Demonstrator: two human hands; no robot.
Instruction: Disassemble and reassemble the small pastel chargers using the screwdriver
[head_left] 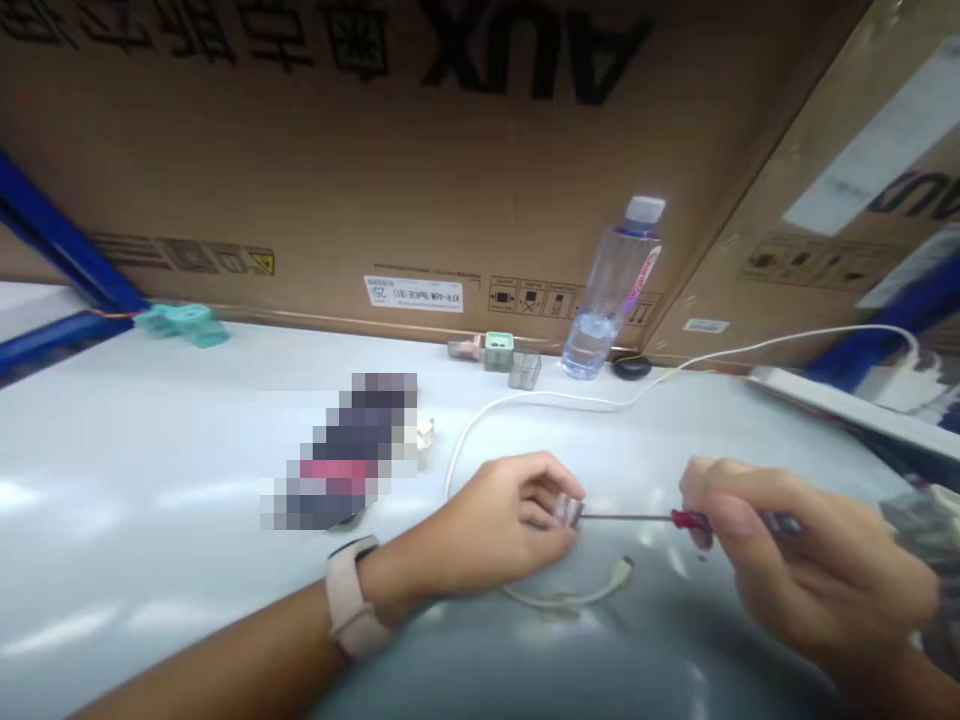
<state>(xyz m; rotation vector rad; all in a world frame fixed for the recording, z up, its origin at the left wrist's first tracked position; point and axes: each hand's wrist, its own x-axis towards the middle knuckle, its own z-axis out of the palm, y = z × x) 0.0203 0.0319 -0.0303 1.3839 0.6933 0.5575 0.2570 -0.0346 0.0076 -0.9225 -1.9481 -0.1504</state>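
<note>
My left hand [517, 515], a pale watch on its wrist, pinches a small clear plastic piece [568, 510] between thumb and fingers. In my right hand [795, 560] is a screwdriver [686, 519] with a red handle, the fingers closed round it. Its thin shaft lies level and points left, its tip at the clear piece. Whether the tip is inside the piece or only touches it I cannot tell. A white cable [555, 602] runs beneath my left hand, its plug end on the table just below the clear piece.
A water bottle [600, 300] stands at the back before large cardboard boxes [375, 180]. Left of it sit a green block [499, 351] and a clear grey case [525, 371]. A teal object [184, 323] lies far left. Blue posts [67, 240] flank the table.
</note>
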